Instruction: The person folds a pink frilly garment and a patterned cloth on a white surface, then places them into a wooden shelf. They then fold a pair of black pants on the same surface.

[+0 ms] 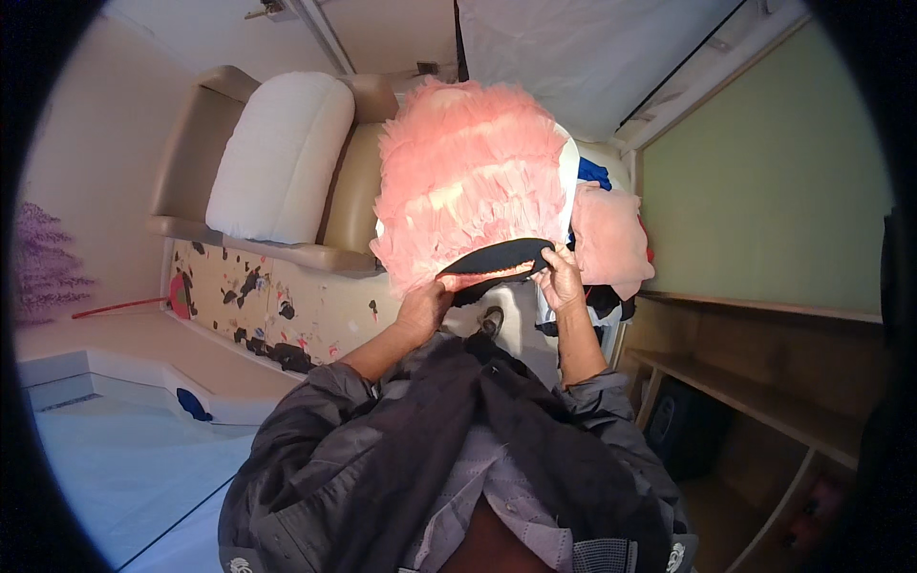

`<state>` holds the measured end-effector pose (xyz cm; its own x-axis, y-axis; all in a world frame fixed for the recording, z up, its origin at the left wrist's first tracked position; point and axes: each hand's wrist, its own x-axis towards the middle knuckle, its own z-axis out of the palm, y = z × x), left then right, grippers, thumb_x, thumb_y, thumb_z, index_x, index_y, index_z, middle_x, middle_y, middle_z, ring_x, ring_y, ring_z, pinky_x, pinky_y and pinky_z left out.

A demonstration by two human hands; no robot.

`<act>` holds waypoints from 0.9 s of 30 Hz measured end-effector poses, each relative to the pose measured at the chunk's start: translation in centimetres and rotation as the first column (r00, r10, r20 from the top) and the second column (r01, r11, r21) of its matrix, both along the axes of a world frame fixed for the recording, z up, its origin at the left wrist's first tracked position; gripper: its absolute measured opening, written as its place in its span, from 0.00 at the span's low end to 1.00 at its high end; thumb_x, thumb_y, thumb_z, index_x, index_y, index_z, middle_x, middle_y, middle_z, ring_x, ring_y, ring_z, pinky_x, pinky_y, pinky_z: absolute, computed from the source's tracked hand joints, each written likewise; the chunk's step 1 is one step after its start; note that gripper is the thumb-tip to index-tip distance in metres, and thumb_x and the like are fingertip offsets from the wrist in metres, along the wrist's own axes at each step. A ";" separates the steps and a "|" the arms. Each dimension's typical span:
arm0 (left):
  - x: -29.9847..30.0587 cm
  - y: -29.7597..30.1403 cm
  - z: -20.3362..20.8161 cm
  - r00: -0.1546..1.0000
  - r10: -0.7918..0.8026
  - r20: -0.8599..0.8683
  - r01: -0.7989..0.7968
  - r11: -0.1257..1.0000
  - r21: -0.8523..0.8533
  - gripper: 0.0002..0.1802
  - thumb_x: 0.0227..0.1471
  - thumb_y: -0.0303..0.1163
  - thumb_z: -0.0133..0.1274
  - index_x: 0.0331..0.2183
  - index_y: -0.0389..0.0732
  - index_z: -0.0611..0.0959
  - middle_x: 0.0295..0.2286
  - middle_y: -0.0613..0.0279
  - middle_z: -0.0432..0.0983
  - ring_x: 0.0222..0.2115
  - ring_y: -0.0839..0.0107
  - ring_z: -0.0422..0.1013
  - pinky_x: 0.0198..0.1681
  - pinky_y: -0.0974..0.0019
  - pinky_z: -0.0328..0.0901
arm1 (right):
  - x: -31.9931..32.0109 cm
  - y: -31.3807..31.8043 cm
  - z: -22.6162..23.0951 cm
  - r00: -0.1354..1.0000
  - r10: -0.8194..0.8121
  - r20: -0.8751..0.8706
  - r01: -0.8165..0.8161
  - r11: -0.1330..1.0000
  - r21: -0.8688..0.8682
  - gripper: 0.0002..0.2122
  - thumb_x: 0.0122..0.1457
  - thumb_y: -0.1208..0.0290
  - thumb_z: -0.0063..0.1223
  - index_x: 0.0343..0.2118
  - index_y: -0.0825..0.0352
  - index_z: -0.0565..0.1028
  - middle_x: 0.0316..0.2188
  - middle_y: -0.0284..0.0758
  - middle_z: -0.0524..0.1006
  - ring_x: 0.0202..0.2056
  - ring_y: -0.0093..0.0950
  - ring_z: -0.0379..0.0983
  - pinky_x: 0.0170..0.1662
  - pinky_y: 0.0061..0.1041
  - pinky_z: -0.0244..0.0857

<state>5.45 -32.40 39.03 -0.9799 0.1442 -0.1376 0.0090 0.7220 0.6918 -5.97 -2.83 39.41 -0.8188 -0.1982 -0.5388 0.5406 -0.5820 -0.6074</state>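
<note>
"What's nearest?"
"The left hand (427, 304) and right hand (561, 277), each pinching the black waistband (497, 255), its opening parted between them."
"And the pink ruffled skirt (473, 162)?"
"Just beyond the hands, spread over a white surface (571, 181) whose right edge shows."
"Farther?"
"A pink cloth (611, 234) rightward; leftward, a white pillow (282, 158) near the beige sofa's (191, 228) front edge."

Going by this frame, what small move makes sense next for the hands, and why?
Perhaps draw the left hand and right hand gently apart to close up the black waistband: they grip its two sides, yet it gapes between them, pink showing inside, while the ruffled pink skirt spreads out beyond.
</note>
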 end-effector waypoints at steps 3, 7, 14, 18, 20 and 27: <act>3.5 -1.2 -5.7 0.994 -0.078 0.071 0.068 0.990 0.127 0.06 0.57 0.33 0.56 0.31 0.41 0.80 0.32 0.54 0.76 0.37 0.53 0.75 0.41 0.54 0.71 | 2.1 -1.5 -0.8 0.999 -0.030 0.039 0.029 0.999 0.045 0.08 0.64 0.77 0.52 0.45 0.67 0.77 0.40 0.38 0.83 0.39 0.32 0.82 0.44 0.37 0.80; 5.0 0.6 -3.2 0.885 -0.465 -0.034 0.422 0.830 -0.364 0.07 0.49 0.33 0.55 0.32 0.44 0.80 0.33 0.60 0.76 0.39 0.60 0.72 0.49 0.56 0.68 | 4.9 -0.2 -1.0 0.993 -0.088 0.077 0.076 0.987 0.139 0.07 0.65 0.78 0.53 0.46 0.66 0.75 0.40 0.37 0.82 0.38 0.30 0.82 0.41 0.33 0.80; 6.2 -0.8 1.1 0.881 -0.410 -0.236 0.368 0.907 -0.203 0.07 0.48 0.35 0.55 0.31 0.45 0.80 0.39 0.61 0.75 0.44 0.62 0.70 0.49 0.53 0.62 | 7.1 0.2 -1.5 0.978 -0.175 0.114 0.157 0.976 0.154 0.07 0.69 0.74 0.52 0.48 0.59 0.75 0.40 0.33 0.82 0.38 0.29 0.81 0.38 0.33 0.78; 6.2 -1.6 1.1 0.934 -0.270 -0.233 0.227 0.954 -0.196 0.06 0.49 0.33 0.55 0.32 0.45 0.82 0.50 0.54 0.71 0.48 0.60 0.71 0.45 0.49 0.63 | 7.4 1.1 -1.4 0.988 -0.096 0.124 0.079 0.988 0.136 0.11 0.69 0.67 0.54 0.52 0.57 0.74 0.42 0.33 0.82 0.38 0.30 0.81 0.39 0.32 0.77; 5.7 -1.8 1.4 0.958 -0.219 -0.186 0.170 0.953 -0.250 0.06 0.49 0.31 0.55 0.33 0.45 0.83 0.54 0.52 0.67 0.49 0.59 0.71 0.44 0.48 0.63 | 7.1 1.5 -0.9 0.993 -0.032 0.117 0.017 0.993 0.120 0.12 0.69 0.65 0.54 0.53 0.57 0.74 0.44 0.32 0.81 0.41 0.29 0.80 0.41 0.34 0.77; 6.7 -2.1 -2.1 0.977 -0.213 -0.014 0.200 0.935 -0.292 0.08 0.55 0.32 0.52 0.31 0.43 0.85 0.28 0.54 0.83 0.32 0.53 0.80 0.39 0.47 0.68 | 6.2 -0.3 0.3 0.996 -0.023 0.085 0.025 1.000 -0.019 0.11 0.69 0.64 0.55 0.51 0.57 0.75 0.45 0.35 0.80 0.44 0.32 0.80 0.43 0.39 0.77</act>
